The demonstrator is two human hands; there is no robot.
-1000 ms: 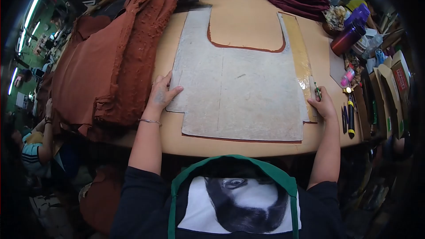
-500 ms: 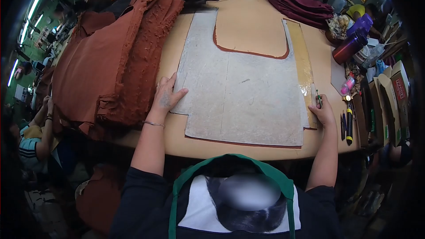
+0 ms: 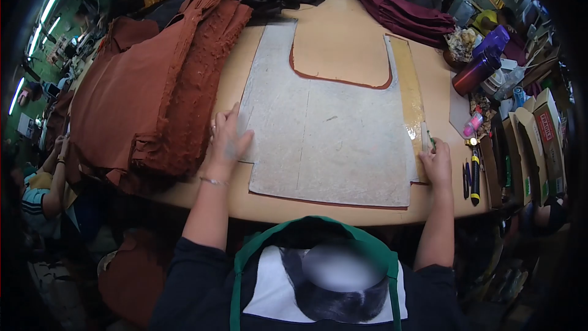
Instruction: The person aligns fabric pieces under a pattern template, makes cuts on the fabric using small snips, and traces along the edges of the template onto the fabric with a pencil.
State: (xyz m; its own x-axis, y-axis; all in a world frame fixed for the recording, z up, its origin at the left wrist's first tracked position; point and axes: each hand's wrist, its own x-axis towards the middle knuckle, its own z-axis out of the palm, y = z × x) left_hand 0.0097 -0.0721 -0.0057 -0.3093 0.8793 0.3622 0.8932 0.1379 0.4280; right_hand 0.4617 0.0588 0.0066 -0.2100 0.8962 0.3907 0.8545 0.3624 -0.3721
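Note:
A large grey flat pattern template (image 3: 334,141) with a U-shaped cutout lies on the table, a reddish-brown sheet (image 3: 343,81) showing as a thin rim under it. My left hand (image 3: 230,142) is at the template's left edge, thumb and fingers apart, holding nothing. A yellowish glossy strip (image 3: 409,89) runs along the template's right side. By the lower end of that strip, my right hand (image 3: 436,162) is closed on a slim green pen (image 3: 431,140). A short narrow pale piece (image 3: 424,136) lies beside its fingertips; I cannot tell if the hand touches it.
A thick stack of reddish-brown pieces (image 3: 135,92) stands left, maroon pieces (image 3: 404,15) at the back. On the right are a purple bottle (image 3: 478,70), a yellow-black cutter (image 3: 475,178), dark pens (image 3: 467,179) and cardboard boxes (image 3: 527,141). Another person's hands (image 3: 61,150) are far left.
The whole view has shifted, so the table appears slightly lower and further left. My left hand has turned slightly at the template's edge. My right hand still holds the pen.

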